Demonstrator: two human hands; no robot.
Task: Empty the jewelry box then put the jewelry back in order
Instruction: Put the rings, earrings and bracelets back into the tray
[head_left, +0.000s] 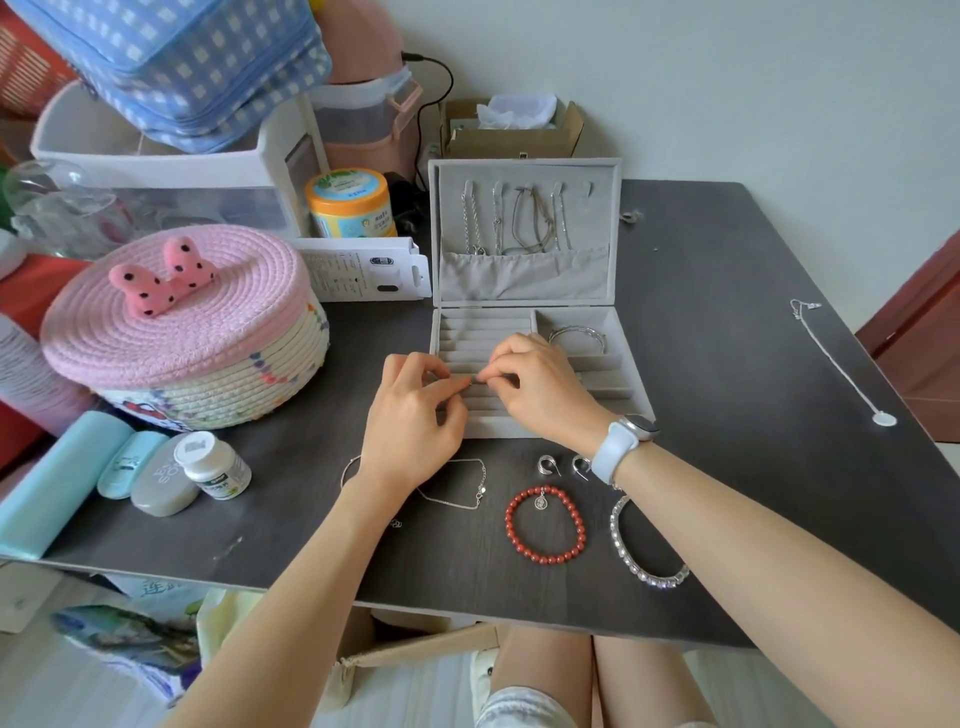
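Jewelry box (540, 364) refilling is underway: your left hand (415, 421) and right hand (540, 384) pinch something tiny over its ring rolls, so seat it next.

Left hand (415, 415) and right hand (540, 389) meet, fingers (457, 384) pinched together.

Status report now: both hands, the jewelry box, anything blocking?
Left hand and right hand pinch one tiny item together over the ring rolls. Jewelry box open, bangle inside. Red bead bracelet waits outside. Nothing blocking.
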